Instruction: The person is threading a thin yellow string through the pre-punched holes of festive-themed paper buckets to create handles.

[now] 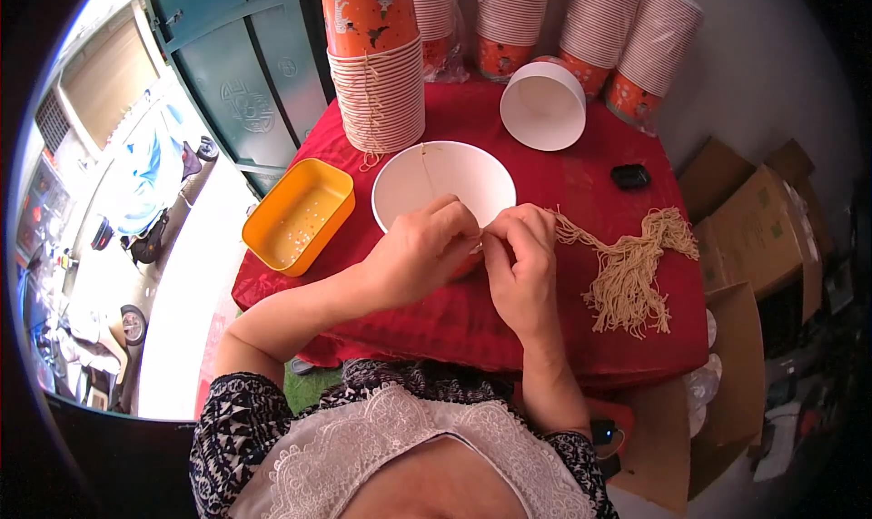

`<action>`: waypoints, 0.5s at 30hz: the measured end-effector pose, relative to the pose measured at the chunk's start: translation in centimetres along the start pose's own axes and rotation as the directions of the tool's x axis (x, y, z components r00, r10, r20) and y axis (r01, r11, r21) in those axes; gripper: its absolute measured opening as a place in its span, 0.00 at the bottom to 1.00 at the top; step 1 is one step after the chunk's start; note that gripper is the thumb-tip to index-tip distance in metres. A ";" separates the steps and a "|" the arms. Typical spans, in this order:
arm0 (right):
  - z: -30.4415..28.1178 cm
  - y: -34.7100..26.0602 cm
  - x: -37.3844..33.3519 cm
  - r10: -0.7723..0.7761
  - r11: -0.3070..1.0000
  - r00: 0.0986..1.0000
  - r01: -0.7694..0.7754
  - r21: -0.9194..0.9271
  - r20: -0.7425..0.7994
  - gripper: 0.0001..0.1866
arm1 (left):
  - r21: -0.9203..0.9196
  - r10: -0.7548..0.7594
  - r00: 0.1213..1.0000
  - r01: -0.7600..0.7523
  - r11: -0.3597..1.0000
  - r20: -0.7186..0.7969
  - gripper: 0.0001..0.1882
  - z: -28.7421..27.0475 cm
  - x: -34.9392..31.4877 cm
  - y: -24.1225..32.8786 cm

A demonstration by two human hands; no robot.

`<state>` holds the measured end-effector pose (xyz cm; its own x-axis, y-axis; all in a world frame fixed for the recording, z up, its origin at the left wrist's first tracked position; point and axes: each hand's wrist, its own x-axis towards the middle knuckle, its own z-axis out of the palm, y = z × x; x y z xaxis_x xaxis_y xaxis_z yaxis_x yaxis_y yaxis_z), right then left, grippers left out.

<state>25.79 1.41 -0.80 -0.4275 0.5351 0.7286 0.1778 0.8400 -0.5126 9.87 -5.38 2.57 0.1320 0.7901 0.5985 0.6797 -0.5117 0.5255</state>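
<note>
My left hand [427, 247] and my right hand [525, 269] meet over the near rim of a white-lined paper tub [409, 192]. Both are closed in a pinch on a thin beige string, mostly hidden by the fingertips. Another thin strand hangs inside the tub from its far rim. Right of my right hand lies a loose bundle of beige strings [636, 269], one end trailing toward that hand. At the left stands a yellow plastic box [341, 197] with small pale beads scattered on its bottom.
A tall stack of orange patterned paper tubs [380, 101], draped with strings, stands at the back left. More stacks [586, 29] line the wall behind a tipped white tub [543, 110]. A small black case [629, 176] lies right on the red tablecloth [454, 337]; cardboard boxes [754, 233] sit beyond.
</note>
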 end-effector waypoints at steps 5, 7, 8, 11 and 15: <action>0.4 -1.1 -0.3 -0.096 0.994 0.979 0.084 -0.077 -0.180 0.08 | -0.141 -0.192 0.981 0.192 0.971 0.016 0.03 -0.5 0.4 -0.1; 0.5 -1.0 -0.9 -0.125 0.991 0.979 0.116 -0.066 -0.162 0.11 | -0.155 -0.203 0.979 0.203 0.967 0.020 0.03 -0.5 0.4 -0.1; 0.5 -0.9 -1.1 -0.146 0.988 0.977 0.136 -0.075 -0.154 0.10 | -0.167 -0.214 0.976 0.216 0.962 0.025 0.03 -0.5 0.4 -0.2; 0.5 -0.9 -1.7 -0.190 0.980 0.971 0.180 -0.081 -0.143 0.10 | -0.099 -0.195 0.981 0.193 0.976 -0.011 0.03 -0.6 0.4 -0.4; -0.1 -1.4 -2.8 -0.195 0.977 0.980 0.189 -0.099 -0.045 0.08 | -0.082 -0.341 0.939 0.343 0.936 0.038 0.03 -1.2 0.9 -0.3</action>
<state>26.85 -1.21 -2.08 -0.4138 0.3649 0.8340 0.1803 0.9308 -0.3178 8.94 -4.93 3.61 -0.0808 0.9294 0.3603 0.6220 -0.2354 0.7468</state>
